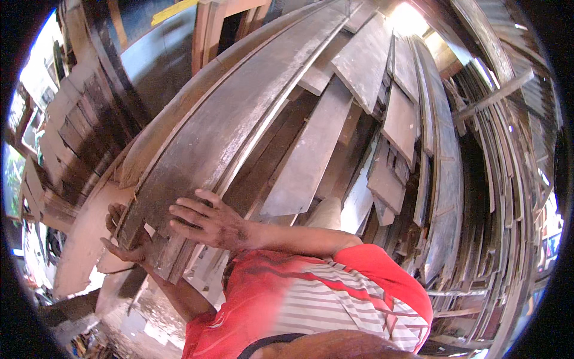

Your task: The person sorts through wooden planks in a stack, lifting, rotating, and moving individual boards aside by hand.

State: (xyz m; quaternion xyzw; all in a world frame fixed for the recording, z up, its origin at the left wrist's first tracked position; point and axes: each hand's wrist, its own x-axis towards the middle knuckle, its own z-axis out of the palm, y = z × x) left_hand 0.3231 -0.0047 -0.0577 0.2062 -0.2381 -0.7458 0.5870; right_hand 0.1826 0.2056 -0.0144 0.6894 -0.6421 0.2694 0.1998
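A person in a red shirt with white stripes [311, 299] stands among stacks of weathered timber, holding the near end of a long, dark wooden plank [239, 113]. The plank runs from the hands at lower left up and away to the upper right, its long axis slanting across the scene and its far end pointing toward a bright opening [409, 18] high in the far right. The right hand [206, 221] lies flat on the plank's upper face close to the near end, fingers spread and pointing left, pressing rather than wrapping it. The left hand [122, 239] sits lower and further left, at the very end of the plank, fingers curled up around the underside and edge; it appears to be bearing the weight, though shadow hides part of the grasp. Almost the whole plank lies beyond the hands, up and to the right. Just left of it lies a paler, broader board [173, 119] on the same slant. To the right, more grey boards [311, 155] lean in a loose pile, and thin slats [508, 179] stand racked along the far right.
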